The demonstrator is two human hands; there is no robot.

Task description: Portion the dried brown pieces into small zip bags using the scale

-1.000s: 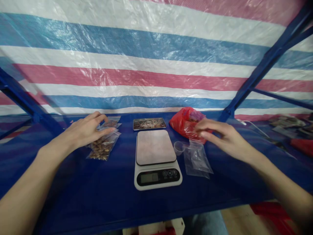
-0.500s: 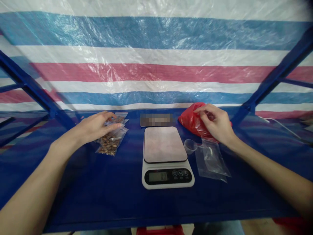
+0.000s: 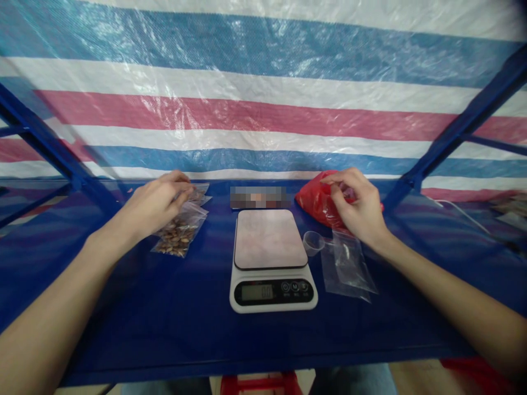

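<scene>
My left hand (image 3: 162,200) hovers over clear zip bags on the left, its fingers curled in toward the thumb. Whatever lies between those fingertips is hidden. The front zip bag (image 3: 177,233) holds brown, nut-like pieces; a second zip bag (image 3: 200,192) lies behind it. On the right, the fingers and thumb of my right hand (image 3: 360,206) close on the top of a red plastic bag (image 3: 315,200), with something pinkish-purple showing inside the grip. A white kitchen scale (image 3: 270,240) stands between my hands, its platform bare and its display (image 3: 257,292) reading 0.0.
Beside the scale is a small clear plastic cup (image 3: 313,243). Flat clear zip bags (image 3: 348,266) lie in front of the red bag. A blurred-out object (image 3: 258,197) sits behind the scale. Blue frame bars (image 3: 447,129) and a striped sheet (image 3: 263,112) enclose the blue table (image 3: 164,323).
The view has shifted slightly. My left hand has risen a little off the front zip bag, its thumb and fingers drawing closer together. My right hand stays at the red bag.
</scene>
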